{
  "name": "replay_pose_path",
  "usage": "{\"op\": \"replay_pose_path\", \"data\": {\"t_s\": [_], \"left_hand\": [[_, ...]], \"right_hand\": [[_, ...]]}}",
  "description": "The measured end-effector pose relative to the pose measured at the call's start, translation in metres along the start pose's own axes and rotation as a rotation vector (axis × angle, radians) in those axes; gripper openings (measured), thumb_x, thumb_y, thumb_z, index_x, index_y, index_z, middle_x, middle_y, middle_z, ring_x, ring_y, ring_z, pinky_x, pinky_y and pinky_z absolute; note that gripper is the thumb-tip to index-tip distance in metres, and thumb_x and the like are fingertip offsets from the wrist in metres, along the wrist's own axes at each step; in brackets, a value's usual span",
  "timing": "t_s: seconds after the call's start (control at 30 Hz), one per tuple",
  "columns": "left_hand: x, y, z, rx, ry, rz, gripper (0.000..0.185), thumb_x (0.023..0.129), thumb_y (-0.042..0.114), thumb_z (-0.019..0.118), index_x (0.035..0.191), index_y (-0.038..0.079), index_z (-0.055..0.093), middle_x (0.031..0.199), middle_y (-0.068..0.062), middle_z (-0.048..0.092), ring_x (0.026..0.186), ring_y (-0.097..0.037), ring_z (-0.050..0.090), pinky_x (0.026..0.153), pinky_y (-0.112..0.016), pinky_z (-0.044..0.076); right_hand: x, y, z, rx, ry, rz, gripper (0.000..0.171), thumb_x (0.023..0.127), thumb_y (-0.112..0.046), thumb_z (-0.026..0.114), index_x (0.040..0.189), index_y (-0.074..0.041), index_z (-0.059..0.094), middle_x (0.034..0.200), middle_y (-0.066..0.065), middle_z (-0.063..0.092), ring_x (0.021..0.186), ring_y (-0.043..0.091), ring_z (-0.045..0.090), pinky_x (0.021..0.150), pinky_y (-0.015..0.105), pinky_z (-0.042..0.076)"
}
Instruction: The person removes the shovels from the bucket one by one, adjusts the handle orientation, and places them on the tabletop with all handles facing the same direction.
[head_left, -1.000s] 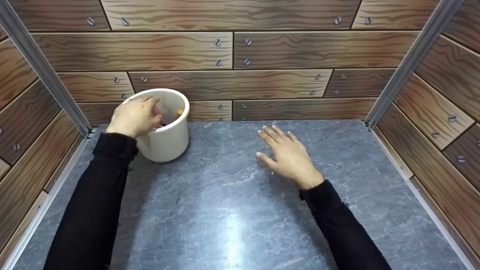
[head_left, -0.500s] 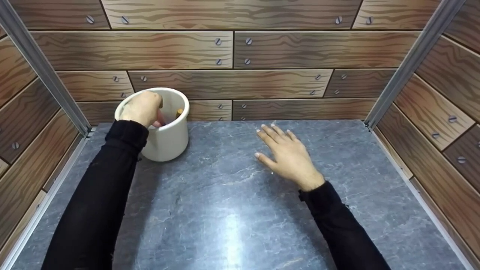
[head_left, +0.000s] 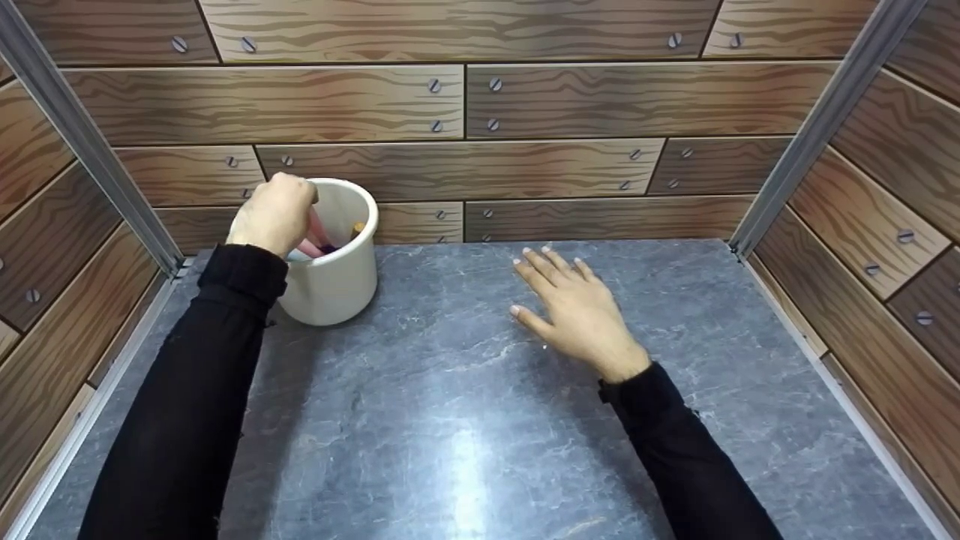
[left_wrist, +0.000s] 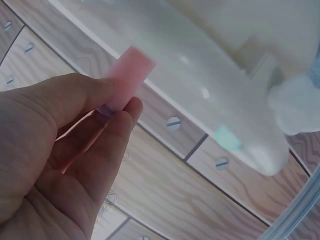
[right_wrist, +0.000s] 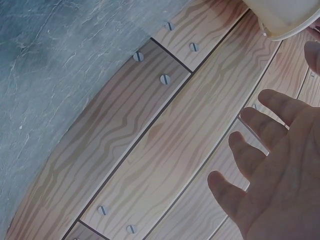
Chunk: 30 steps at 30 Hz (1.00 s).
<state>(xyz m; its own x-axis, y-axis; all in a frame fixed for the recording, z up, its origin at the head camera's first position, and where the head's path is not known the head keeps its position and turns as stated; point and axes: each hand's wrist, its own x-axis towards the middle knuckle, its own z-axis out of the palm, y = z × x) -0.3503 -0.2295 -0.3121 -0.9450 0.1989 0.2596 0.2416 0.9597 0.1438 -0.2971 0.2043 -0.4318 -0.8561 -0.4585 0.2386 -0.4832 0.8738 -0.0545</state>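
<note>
My left hand (head_left: 274,214) is at the left rim of a white bucket (head_left: 330,292), its back hiding part of the opening. In the left wrist view, thumb and fingers pinch a small pink cylinder (left_wrist: 131,75) with a purple end, close to the bucket's pale wall. Its exact kind I cannot tell. Inside the bucket, pink (head_left: 316,232) shows beside the hand, and an orange-yellow piece (head_left: 358,227) lies by the right wall. My right hand (head_left: 581,319) is palm down over the grey marbled table, fingers spread and straight, holding nothing.
Wood-print panels (head_left: 562,169) form the back and side walls. Metal posts (head_left: 817,127) stand at the back corners. Near the bucket in the left wrist view are a turquoise piece (left_wrist: 227,137) and a blurred white lump (left_wrist: 295,105).
My left hand went farther into the bucket, its fingers curling downward, then drew back a little left and up to the rim. The right hand stayed put.
</note>
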Motion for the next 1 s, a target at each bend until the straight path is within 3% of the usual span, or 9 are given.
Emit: {"op": "replay_pose_path", "data": {"t_s": [0.27, 0.43, 0.7, 0.87, 1.0], "left_hand": [[-0.005, 0.004, -0.011, -0.024, 0.079, 0.031, 0.008, 0.094, -0.009, 0.078, 0.099, -0.007, 0.084, 0.111, -0.033, 0.084, 0.112, -0.062, 0.081, 0.102, -0.076, 0.066], [-0.009, 0.007, -0.017, -0.034, 0.110, 0.044, 0.006, 0.093, -0.008, 0.079, 0.094, -0.005, 0.084, 0.102, -0.031, 0.084, 0.110, -0.061, 0.082, 0.102, -0.075, 0.066], [-0.014, 0.008, -0.027, -0.002, 0.170, 0.035, 0.010, 0.091, -0.014, 0.077, 0.092, -0.008, 0.085, 0.108, -0.037, 0.079, 0.110, -0.063, 0.080, 0.101, -0.075, 0.067], [-0.019, 0.010, -0.037, -0.020, 0.197, 0.022, 0.025, 0.091, -0.021, 0.069, 0.089, -0.005, 0.088, 0.113, -0.037, 0.079, 0.113, -0.063, 0.079, 0.104, -0.074, 0.066], [-0.023, 0.012, -0.042, -0.036, 0.223, 0.010, 0.024, 0.094, -0.020, 0.067, 0.091, -0.006, 0.086, 0.114, -0.037, 0.077, 0.113, -0.063, 0.077, 0.101, -0.075, 0.065]], "right_hand": [[-0.001, 0.000, 0.000, -0.004, 0.002, -0.002, 0.080, 0.118, -0.066, 0.056, 0.183, -0.021, 0.043, 0.192, 0.007, 0.040, 0.181, 0.036, 0.036, 0.148, 0.071, 0.027], [-0.001, 0.000, -0.001, -0.002, 0.005, -0.002, 0.079, 0.118, -0.066, 0.056, 0.183, -0.021, 0.044, 0.192, 0.007, 0.040, 0.180, 0.037, 0.038, 0.148, 0.071, 0.027], [0.000, 0.001, -0.001, -0.010, 0.012, -0.005, 0.079, 0.118, -0.065, 0.056, 0.182, -0.020, 0.045, 0.191, 0.009, 0.042, 0.179, 0.038, 0.040, 0.147, 0.072, 0.028], [0.000, 0.001, -0.002, -0.004, 0.023, 0.000, 0.078, 0.117, -0.061, 0.062, 0.181, -0.020, 0.046, 0.190, 0.009, 0.043, 0.179, 0.037, 0.039, 0.148, 0.071, 0.029], [0.000, 0.002, -0.002, -0.002, 0.018, 0.005, 0.078, 0.117, -0.061, 0.063, 0.182, -0.020, 0.045, 0.191, 0.010, 0.043, 0.180, 0.037, 0.038, 0.148, 0.071, 0.027]]}}
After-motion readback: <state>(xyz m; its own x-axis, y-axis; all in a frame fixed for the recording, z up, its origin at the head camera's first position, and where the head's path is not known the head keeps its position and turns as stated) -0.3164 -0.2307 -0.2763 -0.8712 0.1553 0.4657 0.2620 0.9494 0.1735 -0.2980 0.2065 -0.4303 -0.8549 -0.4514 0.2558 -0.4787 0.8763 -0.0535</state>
